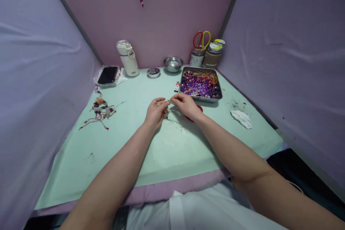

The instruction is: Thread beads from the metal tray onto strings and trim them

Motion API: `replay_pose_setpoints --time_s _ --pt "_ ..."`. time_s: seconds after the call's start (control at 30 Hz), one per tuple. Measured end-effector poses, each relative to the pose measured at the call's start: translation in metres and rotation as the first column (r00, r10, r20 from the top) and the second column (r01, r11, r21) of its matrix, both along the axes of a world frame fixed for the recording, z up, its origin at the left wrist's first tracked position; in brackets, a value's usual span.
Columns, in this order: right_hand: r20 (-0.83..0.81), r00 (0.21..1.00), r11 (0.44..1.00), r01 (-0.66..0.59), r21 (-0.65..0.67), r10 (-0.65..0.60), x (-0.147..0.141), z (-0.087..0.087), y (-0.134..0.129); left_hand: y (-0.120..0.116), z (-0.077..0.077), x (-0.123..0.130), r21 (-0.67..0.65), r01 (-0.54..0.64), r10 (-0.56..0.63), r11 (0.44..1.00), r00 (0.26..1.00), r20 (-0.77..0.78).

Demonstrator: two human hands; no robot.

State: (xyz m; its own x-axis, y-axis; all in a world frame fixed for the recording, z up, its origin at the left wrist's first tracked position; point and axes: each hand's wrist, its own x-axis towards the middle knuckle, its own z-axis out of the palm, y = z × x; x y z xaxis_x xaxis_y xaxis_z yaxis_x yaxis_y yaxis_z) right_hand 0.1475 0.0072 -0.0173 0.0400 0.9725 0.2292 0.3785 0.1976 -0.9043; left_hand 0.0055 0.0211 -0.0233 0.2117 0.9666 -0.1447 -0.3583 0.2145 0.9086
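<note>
My left hand [156,112] is closed in a pinch at the middle of the table. A beaded cord [166,116] with small red beads hangs from its fingers, and thin loose ends trail onto the tabletop. Facing it, my right hand [185,104] is closed on a thin grey pointed tool [170,102], whose tip reaches the left fingertips. What kind of tool it is cannot be made out. Partly hidden under the right wrist lies a red round object [199,107]. Just beyond that hand stands a metal tray [207,99] of purple, red and dark beads with tangled cords.
Finished-looking beaded cords [102,109] lie at left. Along the back are a phone [108,75], a white bottle [129,59], a round tin [153,72], a steel bowl [173,65], scissors [198,39] in a jar and a lidded jar [213,57]. A white cloth [242,119] lies right.
</note>
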Motion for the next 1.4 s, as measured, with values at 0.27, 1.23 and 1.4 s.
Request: replay_pose_setpoints --time_s 0.27,1.23,1.4 --pt "0.052 0.998 1.000 -0.026 0.017 0.025 -0.002 0.000 -0.003 0.002 -0.003 -0.002 0.016 -0.010 0.009 1.000 1.000 0.021" --pt "-0.525 0.851 0.929 -0.207 -0.308 0.016 -0.001 0.008 -0.005 -0.003 0.004 0.000 0.144 0.007 -0.005 0.989 1.000 -0.013" --pt "-0.636 0.772 0.895 -0.285 -0.343 0.003 -0.001 0.013 -0.006 -0.004 0.008 -0.001 0.153 0.014 -0.010 0.988 1.000 -0.023"
